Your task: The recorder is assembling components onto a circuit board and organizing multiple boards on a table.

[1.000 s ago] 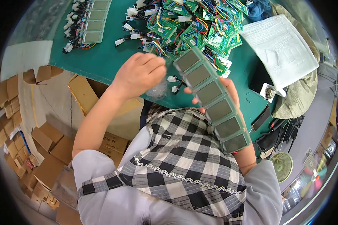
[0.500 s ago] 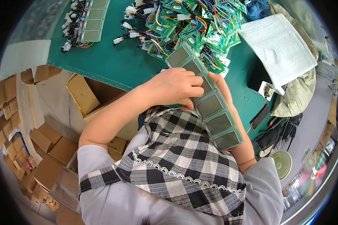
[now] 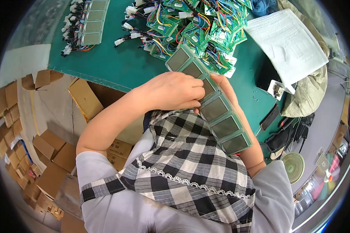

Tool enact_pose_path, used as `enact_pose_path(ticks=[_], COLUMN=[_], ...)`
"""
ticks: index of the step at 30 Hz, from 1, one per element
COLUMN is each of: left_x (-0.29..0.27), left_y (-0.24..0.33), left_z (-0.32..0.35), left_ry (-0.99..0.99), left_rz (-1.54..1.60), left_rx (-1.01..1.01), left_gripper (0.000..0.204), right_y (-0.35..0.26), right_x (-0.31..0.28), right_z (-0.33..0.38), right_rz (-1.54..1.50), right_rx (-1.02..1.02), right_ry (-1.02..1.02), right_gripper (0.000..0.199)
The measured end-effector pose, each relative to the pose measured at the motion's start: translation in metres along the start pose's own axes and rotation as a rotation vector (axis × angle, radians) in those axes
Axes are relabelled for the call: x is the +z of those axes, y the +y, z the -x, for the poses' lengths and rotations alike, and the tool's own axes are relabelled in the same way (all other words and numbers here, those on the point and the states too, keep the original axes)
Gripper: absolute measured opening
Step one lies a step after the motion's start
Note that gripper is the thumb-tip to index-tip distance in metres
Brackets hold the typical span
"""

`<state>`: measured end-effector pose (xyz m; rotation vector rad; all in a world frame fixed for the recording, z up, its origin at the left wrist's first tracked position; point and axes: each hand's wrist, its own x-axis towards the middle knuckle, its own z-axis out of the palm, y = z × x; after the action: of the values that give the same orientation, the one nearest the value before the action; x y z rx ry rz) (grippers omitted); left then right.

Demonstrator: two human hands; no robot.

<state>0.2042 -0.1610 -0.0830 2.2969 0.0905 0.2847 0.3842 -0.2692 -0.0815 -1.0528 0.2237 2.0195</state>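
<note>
1. A green worktable (image 3: 116, 64) is stretching across the upper part of the view, with a grey floor (image 3: 58, 103) showing at the left, where brown cardboard boxes (image 3: 52, 145) are standing about.
2. An open carton (image 3: 84, 99) is sitting just beyond the table's near edge, partly hidden behind the left forearm.
3. A tangled pile of green circuit boards (image 3: 196, 37) with coloured wires is taking up the middle of the table, crowding the space ahead of the hands.
4. At the upper left, a row of screen panels (image 3: 92, 26) is lying with white connectors (image 3: 67, 49) along its left side.
5. On the right, a white foam sheet (image 3: 287, 42) is covering part of a khaki cloth (image 3: 309, 93); a dark phone-like object (image 3: 270, 117) is lying nearer, and a pale green fan (image 3: 293, 167) is standing at the side.
6. A strip of six grey screens (image 3: 214, 109) is slanting above the checked apron (image 3: 194, 155), its far end overlapping the pile in view.
7. The right hand (image 3: 226, 88) is gripping the strip from its right side and beneath.
8. The left hand (image 3: 177, 91) is bending its fingers over the strip's left edge, hiding part of it; whether it is pinching anything, I cannot tell.
</note>
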Motion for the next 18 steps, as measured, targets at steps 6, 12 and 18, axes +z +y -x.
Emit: enact_pose_path(ticks=[6, 12, 18], left_x=[0.001, -0.020, 0.053], left_y=[0.003, -0.031, -0.079], left_z=[0.004, 0.059, 0.109], left_ry=[-0.028, 0.260, -0.201], left_rz=[-0.111, -0.542, -0.565], left_rx=[-0.024, 0.055, -0.150], left_gripper=[0.017, 0.017, 0.013], right_y=[-0.004, -0.009, -0.022], right_x=[0.006, -0.016, -0.009], right_z=[-0.001, 0.003, -0.006], right_rz=[0.020, -0.079, -0.143], right_rx=[-0.002, -0.094, -0.082], right_ry=[0.021, -0.254, -0.291], right_gripper=[0.055, 0.064, 0.066])
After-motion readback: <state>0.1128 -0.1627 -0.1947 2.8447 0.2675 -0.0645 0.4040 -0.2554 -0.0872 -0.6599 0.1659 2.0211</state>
